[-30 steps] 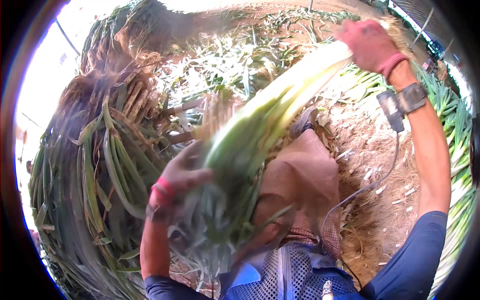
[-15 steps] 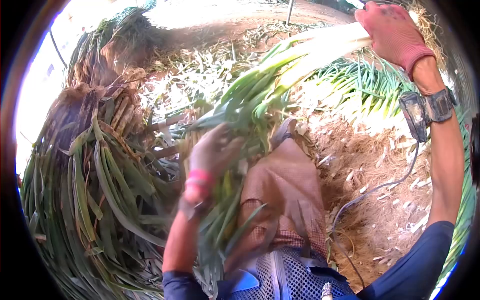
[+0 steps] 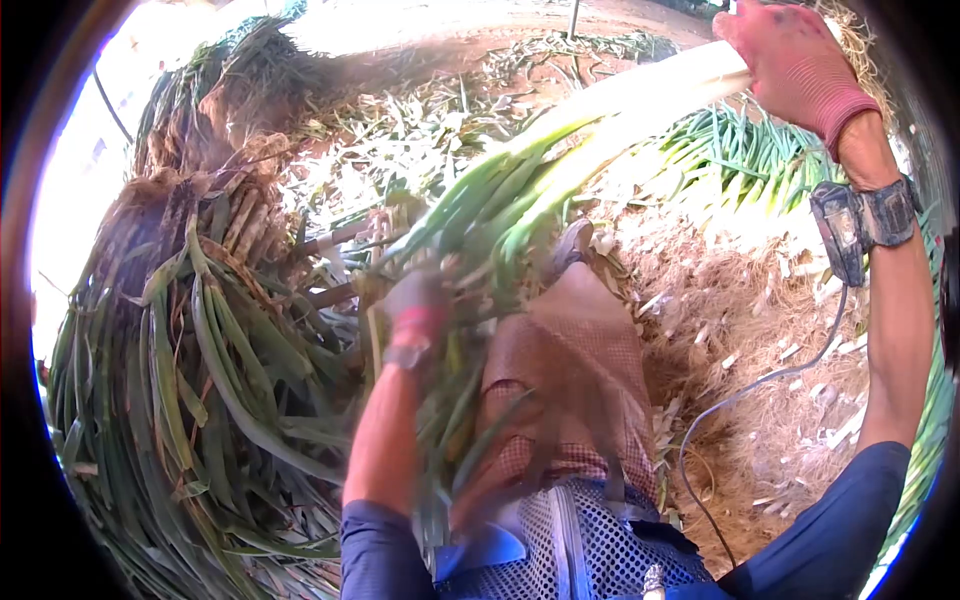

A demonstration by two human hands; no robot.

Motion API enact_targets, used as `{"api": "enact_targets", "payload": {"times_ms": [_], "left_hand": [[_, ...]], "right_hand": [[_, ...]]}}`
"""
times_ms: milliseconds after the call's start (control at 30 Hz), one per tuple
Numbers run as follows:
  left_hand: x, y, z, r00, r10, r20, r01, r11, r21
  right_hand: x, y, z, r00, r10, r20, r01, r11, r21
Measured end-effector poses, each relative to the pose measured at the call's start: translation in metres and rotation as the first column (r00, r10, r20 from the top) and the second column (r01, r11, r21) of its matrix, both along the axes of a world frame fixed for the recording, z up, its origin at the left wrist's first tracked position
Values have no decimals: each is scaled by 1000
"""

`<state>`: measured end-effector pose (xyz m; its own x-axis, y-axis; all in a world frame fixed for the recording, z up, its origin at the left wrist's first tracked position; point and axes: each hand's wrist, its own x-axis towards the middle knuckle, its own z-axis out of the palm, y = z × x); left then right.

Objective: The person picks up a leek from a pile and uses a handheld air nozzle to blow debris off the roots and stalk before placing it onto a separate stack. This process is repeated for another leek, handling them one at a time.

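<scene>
At the upper right my right hand (image 3: 795, 60), in a pink glove, is closed round the white ends of several long green onions (image 3: 560, 150). Their green leaves slant down to the left, toward my left hand (image 3: 420, 295). That gloved hand is smeared by motion beside the leaf tips, so its fingers cannot be made out. More green leaves (image 3: 455, 420) hang below it, beside my covered leg. A device with a cable (image 3: 840, 225) is strapped to my right wrist.
A big heap of unpeeled onions (image 3: 200, 350) fills the left, with another pile (image 3: 240, 80) behind it. Onions with pale stems (image 3: 740, 160) lie in a row at the upper right. Cut roots and scraps (image 3: 760, 330) cover the ground at the right.
My left hand has moved slightly down and its shape is more blurred. My right hand, still holding the onions, has shifted slightly right. The leaf tips have swung a little.
</scene>
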<state>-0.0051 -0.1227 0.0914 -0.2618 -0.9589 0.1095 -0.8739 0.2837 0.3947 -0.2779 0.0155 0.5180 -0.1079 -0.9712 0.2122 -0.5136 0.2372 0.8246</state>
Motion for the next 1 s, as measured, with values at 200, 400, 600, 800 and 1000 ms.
{"api": "enact_targets", "payload": {"times_ms": [200,400,600,800,1000], "left_hand": [[109,17,-40,890,-79,450,-122,908,401],[-6,37,41,832,-70,-551,366,815,449],[-126,54,40,231,90,-969,904,347,248],[-145,45,3,185,-316,-931,766,639,-65],[-148,52,23,338,77,-938,583,766,273]], "right_hand": [[-31,5,-7,983,175,-58,-180,978,-105],[9,-3,-7,988,-127,-92,131,991,40],[-42,10,-30,819,550,166,-516,831,-208],[-38,51,-58,932,357,-60,-356,934,36],[-76,24,-55,870,38,491,-161,965,209]]}}
